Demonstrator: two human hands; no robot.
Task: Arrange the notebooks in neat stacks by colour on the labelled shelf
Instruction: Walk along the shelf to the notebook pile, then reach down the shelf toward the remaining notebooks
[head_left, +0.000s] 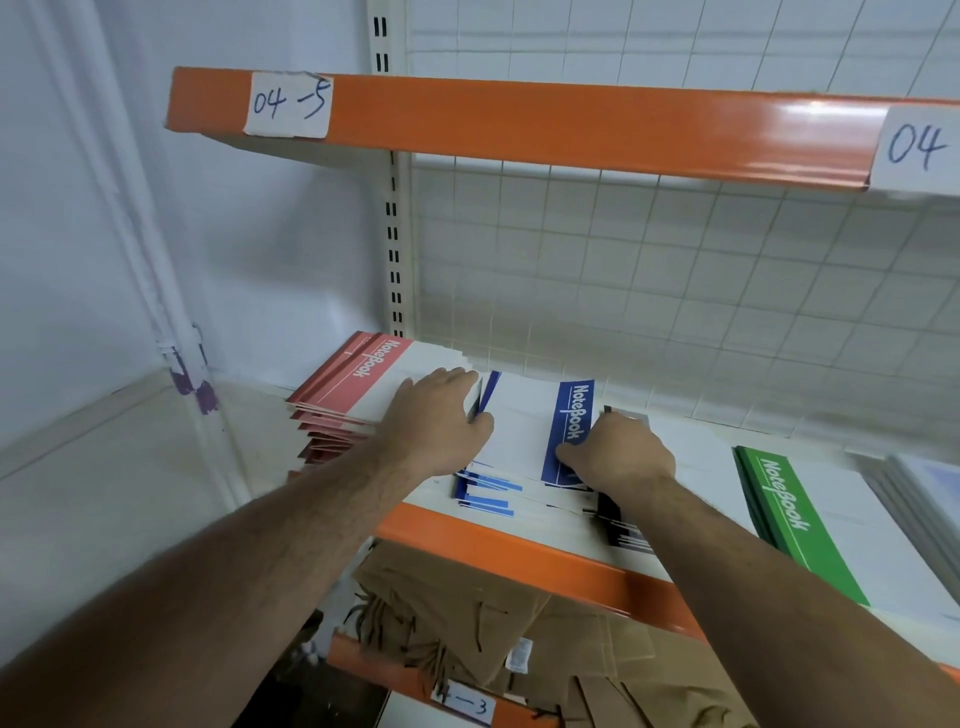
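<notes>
Notebooks (519, 431), blue, lie lengthwise front-to-back; left hand (436, 421) presses, right hand (618, 452) grips.

Illumination bright and even, from above. Glare streak on the orange shelf edge (810, 118), well above the fingers (453, 378). Soft shadow under that shelf. Lines bow toward frame edges; mild blur below the fingers.

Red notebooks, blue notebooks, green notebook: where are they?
red notebooks (373, 361): head view, top cover's red band.
blue notebooks (574, 410): head view, top cover's blue band.
green notebook (785, 501): head view, green band.
</notes>
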